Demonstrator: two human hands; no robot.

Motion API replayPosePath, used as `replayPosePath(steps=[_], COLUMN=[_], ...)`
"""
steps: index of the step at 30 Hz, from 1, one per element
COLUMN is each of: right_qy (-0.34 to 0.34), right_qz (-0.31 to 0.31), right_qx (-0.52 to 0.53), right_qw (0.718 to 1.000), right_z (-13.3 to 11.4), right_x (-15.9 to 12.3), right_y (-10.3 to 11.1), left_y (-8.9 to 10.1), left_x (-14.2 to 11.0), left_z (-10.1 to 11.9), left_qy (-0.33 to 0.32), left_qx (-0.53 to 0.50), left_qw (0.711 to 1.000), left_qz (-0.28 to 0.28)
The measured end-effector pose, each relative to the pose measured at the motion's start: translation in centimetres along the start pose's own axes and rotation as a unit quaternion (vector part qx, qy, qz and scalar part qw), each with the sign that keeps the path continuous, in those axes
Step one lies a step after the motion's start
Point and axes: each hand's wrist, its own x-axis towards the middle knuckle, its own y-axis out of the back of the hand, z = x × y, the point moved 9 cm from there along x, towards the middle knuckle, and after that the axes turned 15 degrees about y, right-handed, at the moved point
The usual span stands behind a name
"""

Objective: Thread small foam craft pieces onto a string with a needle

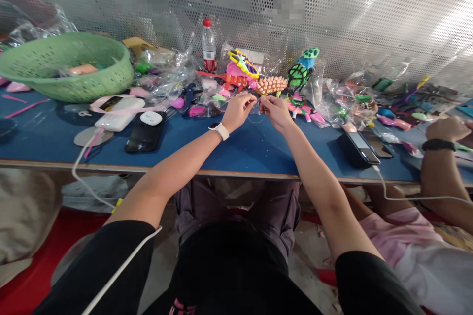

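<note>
My left hand (241,109) and my right hand (275,110) are close together over the blue table, each with its fingers in a pinch. A thin pale thread (255,121) hangs in a slack loop between them; anything else at the fingertips is too small to make out. Just behind my hands is a bumpy peach-brown clay figure (272,85). Behind it to the left sit an orange-red figure (236,80) and a yellow-edged, colourful piece (244,63). A green ball with black lines (298,75) stands to the right, near a pink-and-green figure (297,104).
A green basket (70,93), a white power bank (121,113) and a black phone (143,137) occupy the left side. A red-capped bottle (209,47) stands behind. Right of me are a black device with a cable (356,150), bagged clay pieces (364,101) and another person's wrist (439,144).
</note>
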Motion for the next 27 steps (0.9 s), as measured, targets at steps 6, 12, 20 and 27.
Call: replayPosePath(steps=[6, 12, 20, 27], right_qy=[0.056, 0.074, 0.090, 0.054], right_qz=[-0.021, -0.017, -0.035, -0.065], right_qx=[-0.038, -0.068, -0.068, -0.066], right_qw=[0.997, 0.995, 0.993, 0.994], right_z=[-1.5, -2.2, -2.6, -2.4], right_x=[0.0, -0.3, -0.5, -0.7], right_y=[-0.5, -0.9, -1.7, -2.3], left_y=[0.1, -0.4, -0.3, -1.3], left_x=[0.0, 0.4, 0.8, 1.4], left_z=[-0.1, -0.6, -1.2, -2.5], left_qy=[0.004, 0.012, 0.037, 0.080], left_qx=[0.010, 0.017, -0.026, -0.114], left_qw=[1.000, 1.000, 0.999, 0.989], left_qz=[0.001, -0.006, -0.012, -0.057])
